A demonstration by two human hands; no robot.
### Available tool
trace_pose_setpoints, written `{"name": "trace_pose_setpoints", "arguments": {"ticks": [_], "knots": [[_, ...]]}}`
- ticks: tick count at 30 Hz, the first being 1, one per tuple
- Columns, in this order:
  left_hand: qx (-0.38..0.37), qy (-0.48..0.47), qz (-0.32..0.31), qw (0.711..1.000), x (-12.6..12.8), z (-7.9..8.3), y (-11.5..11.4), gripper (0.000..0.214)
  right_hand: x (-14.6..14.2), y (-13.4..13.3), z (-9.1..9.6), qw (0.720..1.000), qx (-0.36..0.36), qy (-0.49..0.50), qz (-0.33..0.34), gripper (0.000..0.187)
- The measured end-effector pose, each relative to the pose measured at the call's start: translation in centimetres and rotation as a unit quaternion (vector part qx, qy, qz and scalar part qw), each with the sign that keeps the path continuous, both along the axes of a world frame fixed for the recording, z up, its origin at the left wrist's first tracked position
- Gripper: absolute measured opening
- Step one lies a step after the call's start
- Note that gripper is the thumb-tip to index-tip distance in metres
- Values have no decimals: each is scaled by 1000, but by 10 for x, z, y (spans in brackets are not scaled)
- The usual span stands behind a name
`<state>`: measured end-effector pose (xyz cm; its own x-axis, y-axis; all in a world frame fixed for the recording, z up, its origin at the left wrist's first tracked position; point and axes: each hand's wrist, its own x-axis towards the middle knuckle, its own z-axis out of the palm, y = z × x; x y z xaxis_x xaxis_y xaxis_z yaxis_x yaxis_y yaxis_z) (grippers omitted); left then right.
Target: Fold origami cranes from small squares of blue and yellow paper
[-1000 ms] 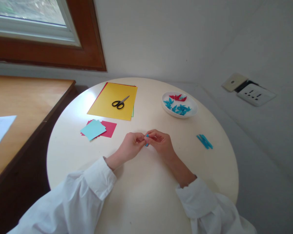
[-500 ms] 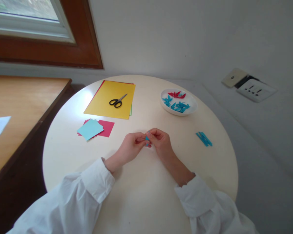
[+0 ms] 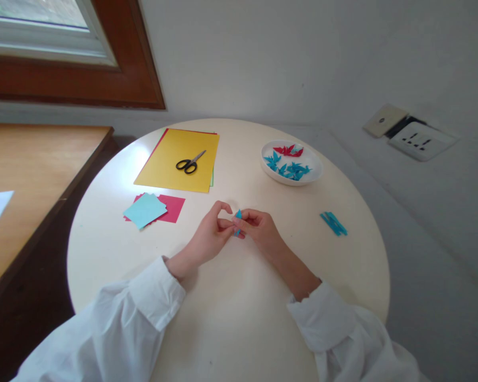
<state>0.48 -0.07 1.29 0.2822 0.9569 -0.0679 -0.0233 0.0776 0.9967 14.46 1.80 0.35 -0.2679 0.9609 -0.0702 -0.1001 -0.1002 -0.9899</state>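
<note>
Over the middle of the round table, a small blue folded paper (image 3: 239, 214) is pinched between my two hands. My right hand (image 3: 262, 229) grips it with thumb and fingers. On its other side, my left hand (image 3: 212, 229) holds the lower part with thumb and fingertips, its index finger lifted and curled away. A pointed blue tip sticks up above the fingers and a bit of blue shows below; the rest is hidden. Beyond my right hand, a white dish (image 3: 292, 179) holds several blue origami cranes (image 3: 297, 171) and red ones (image 3: 289, 151).
Black-handled scissors (image 3: 190, 163) lie on yellow paper (image 3: 199, 183) at the back left. Nearer are light blue paper squares (image 3: 144, 210) over red paper (image 3: 175, 209). Slim blue folded pieces (image 3: 333, 224) lie at the right. A wooden table (image 3: 43, 154) stands to the left.
My left index finger has lifted off the blue folded paper and curled up. The paper's pointed tip now shows upright above the fingers. The view has shifted slightly.
</note>
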Motion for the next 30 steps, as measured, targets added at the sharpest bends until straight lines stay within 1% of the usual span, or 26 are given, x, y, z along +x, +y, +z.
{"name": "trace_pose_setpoints", "arguments": {"ticks": [5, 7, 10, 15, 23, 30], "knots": [[-1, 13, 1, 1000, -1, 1, 2, 20, 2, 2, -4, 997, 13, 6, -72, 31], [7, 34, -1, 999, -1, 0, 3, 15, 3, 4, -7, 995, 15, 8, -100, 30], [18, 64, -3, 998, 0, 0, 4, 15, 3, 6, -10, 991, 16, 22, -129, 27], [7, 65, 2, 998, 2, 3, 3, 12, 2, 5, -12, 991, 21, 43, -125, 26], [9, 53, 5, 999, 2, 7, 1, 10, 0, 4, -11, 991, 30, 34, -125, 24], [1, 51, -3, 999, 2, 9, 1, 9, -1, 3, -11, 989, 15, 55, -138, 24]]}}
